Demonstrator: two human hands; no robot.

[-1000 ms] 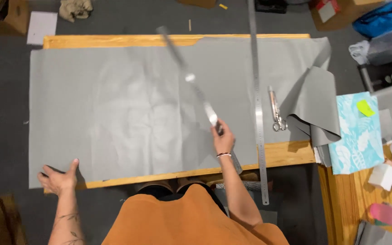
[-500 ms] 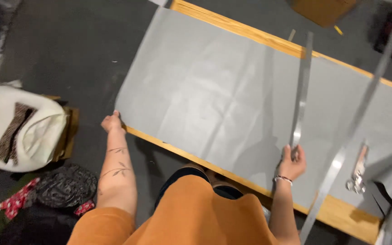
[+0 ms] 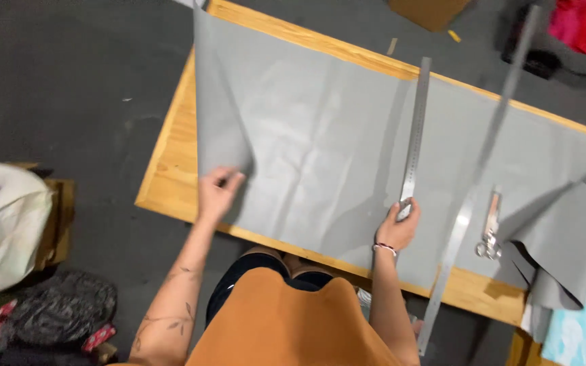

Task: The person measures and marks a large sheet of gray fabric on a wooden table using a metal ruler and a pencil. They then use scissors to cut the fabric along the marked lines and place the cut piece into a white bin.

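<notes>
Nearest the camera I see the person's orange top, both bare forearms reaching out over the near edge of the rectangular light wooden table (image 3: 171, 163).

Left hand (image 3: 217, 193) sits at the near left corner of the large sheet of grey matte fabric (image 3: 320, 149); fingers curled, pinching the sheet's left edge, which is lifted and folded up off the wood.

Right hand (image 3: 399, 226) is closed around the near end of a long narrow steel ruler (image 3: 415, 135), thumb on top. That ruler lies flat on the grey sheet, running away from the person toward the far table edge.

Just right of it, a 2nd, longer steel straightedge (image 3: 473, 196) crosses the sheet at a slant, its near end overhanging the table front. Beside that, a pair of metal scissors (image 3: 490, 227) lies on the sheet.

Further right the sheet buckles into a loose fold (image 3: 564, 244).

Beyond the table: dark grey floor (image 3: 69, 81).
</notes>
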